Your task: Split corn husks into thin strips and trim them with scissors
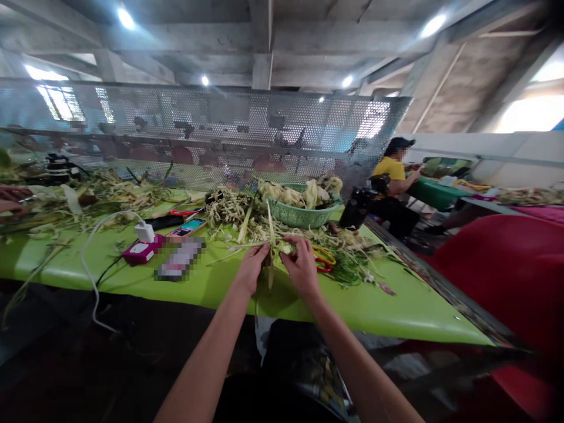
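Near the front of the green table, my left hand [255, 264] pinches several pale strips of husk [270, 277] that cross one another. My right hand [303, 264] is closed on the same strips from the other side, fingertips close to the left ones. One strip stands upright above the hands, one hangs below, and a thin one reaches out to the left. The exact crossing point is partly hidden by the fingers. Just right of my right hand lie scissors with yellow and red handles [325, 258], beside a pile of green shreds [348, 270].
Behind the hands, a green basket [304, 216] holds pale husks, with dry scraps [229, 211] beside it. Left are a phone [189, 228], a pixelated flat object [180, 258] and a purple power socket [143, 249] with cable. Another person's hand [13, 200] is far left; a seated person [394, 176] is right.
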Demonstrator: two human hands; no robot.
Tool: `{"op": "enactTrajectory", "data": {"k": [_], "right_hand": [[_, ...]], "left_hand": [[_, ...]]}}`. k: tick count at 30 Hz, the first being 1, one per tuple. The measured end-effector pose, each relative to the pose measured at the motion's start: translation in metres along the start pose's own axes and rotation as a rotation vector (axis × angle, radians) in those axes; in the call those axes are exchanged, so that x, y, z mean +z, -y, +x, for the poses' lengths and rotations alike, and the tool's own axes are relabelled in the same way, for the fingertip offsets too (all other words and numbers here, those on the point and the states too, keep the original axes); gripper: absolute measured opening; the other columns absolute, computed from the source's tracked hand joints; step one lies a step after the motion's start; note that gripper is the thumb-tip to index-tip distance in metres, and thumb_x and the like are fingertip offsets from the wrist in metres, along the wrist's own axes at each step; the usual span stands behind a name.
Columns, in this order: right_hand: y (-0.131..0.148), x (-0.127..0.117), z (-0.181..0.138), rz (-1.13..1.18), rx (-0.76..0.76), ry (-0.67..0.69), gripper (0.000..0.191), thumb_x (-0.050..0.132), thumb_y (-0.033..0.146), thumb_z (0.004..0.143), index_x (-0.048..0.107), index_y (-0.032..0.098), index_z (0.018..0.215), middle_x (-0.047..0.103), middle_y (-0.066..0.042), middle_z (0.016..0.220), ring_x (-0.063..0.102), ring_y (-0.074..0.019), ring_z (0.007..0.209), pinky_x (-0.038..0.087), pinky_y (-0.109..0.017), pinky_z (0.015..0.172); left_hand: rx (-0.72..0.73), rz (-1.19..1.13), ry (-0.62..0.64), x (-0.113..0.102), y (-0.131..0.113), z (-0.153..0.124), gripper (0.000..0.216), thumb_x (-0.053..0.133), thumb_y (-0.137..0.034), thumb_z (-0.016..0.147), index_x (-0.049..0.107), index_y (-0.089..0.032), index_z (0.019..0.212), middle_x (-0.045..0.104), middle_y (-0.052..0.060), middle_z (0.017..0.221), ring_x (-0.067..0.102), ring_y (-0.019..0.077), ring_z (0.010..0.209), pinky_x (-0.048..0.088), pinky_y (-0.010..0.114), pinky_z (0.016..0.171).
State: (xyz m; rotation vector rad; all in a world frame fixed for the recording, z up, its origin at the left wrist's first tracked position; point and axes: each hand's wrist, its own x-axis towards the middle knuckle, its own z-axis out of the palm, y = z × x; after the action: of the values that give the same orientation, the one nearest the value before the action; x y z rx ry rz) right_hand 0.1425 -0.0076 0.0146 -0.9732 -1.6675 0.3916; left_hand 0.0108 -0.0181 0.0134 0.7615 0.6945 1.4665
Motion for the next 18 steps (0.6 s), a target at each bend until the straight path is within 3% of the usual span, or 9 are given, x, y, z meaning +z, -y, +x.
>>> {"op": "enactTrajectory", "data": {"k": [2,6,14,18], "right_hand": [[-0.004,0.002,0.0,0.11,0.016,0.043,0.031,0.056,0.019,0.08,0.053,0.024,0.111,0.056,-0.007,0.115,0.057,-0.013,0.065,0.054,-0.033,0.067],[-0.011,0.004,0.001,0.28,0.057,0.127,0.023,0.055,0.026,0.084,0.053,0.023,0.107,0.062,-0.004,0.093,0.063,-0.0184,0.084,0.055,-0.035,0.077],[-0.001,-0.005,0.003,0.051,-0.037,-0.056,0.014,0.058,0.026,0.082,0.059,0.02,0.096,0.064,-0.003,0.085,0.062,-0.0174,0.077,0.05,-0.031,0.074],[0.01,-0.007,0.001,-0.016,-0.05,-0.128,0.018,0.058,0.028,0.083,0.056,0.02,0.099,0.059,-0.006,0.1,0.058,-0.0143,0.069,0.05,-0.029,0.067]], "left_hand": [[-0.008,-0.012,0.034,0.002,-0.001,-0.001,0.04,0.078,-0.045,0.063,0.072,-0.016,0.09,0.067,0.003,0.073,0.057,0.0101,0.061,0.045,0.022,0.059],[0.019,0.01,0.036,0.002,-0.001,-0.002,0.036,0.077,-0.043,0.063,0.072,-0.017,0.088,0.069,0.004,0.077,0.061,0.0131,0.069,0.046,0.024,0.067],[0.061,0.252,0.052,-0.002,0.005,0.003,0.031,0.077,-0.038,0.064,0.072,-0.016,0.084,0.068,0.004,0.077,0.057,0.0122,0.068,0.043,0.023,0.067],[0.093,0.177,0.011,-0.003,0.005,0.007,0.032,0.078,-0.038,0.063,0.071,-0.015,0.085,0.069,0.005,0.079,0.058,0.0127,0.07,0.043,0.024,0.068]]}}
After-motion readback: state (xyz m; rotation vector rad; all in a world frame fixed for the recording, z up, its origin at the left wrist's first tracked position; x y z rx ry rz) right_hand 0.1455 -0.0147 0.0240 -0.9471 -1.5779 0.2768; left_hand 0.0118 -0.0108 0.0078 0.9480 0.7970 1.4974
